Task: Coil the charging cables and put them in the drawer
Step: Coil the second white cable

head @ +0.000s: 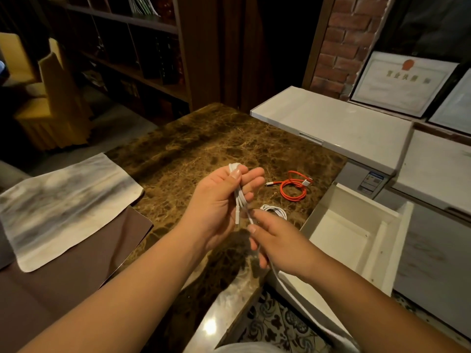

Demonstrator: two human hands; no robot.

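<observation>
The left hand (219,207) was held palm up above the brown marble counter (193,149), with its fingers curled around several loops of a white cable (239,197); the thumb pressed the loops against the fingers near the top. The right hand (277,240) was just beside and below it, and its thumb and fingers pinched the loose part of the same cable, which ran down past the counter edge toward the person. Both forearms reached forward from the lower corners and came close together over the counter. A second white cable (274,210), already coiled, lay on the counter just behind the right hand, and an orange cable (293,188), also coiled, lay a little farther back. The white drawer (356,225) stood open to the right of the counter, beside the right hand. A grey cloth (58,207) lay on the left.
</observation>
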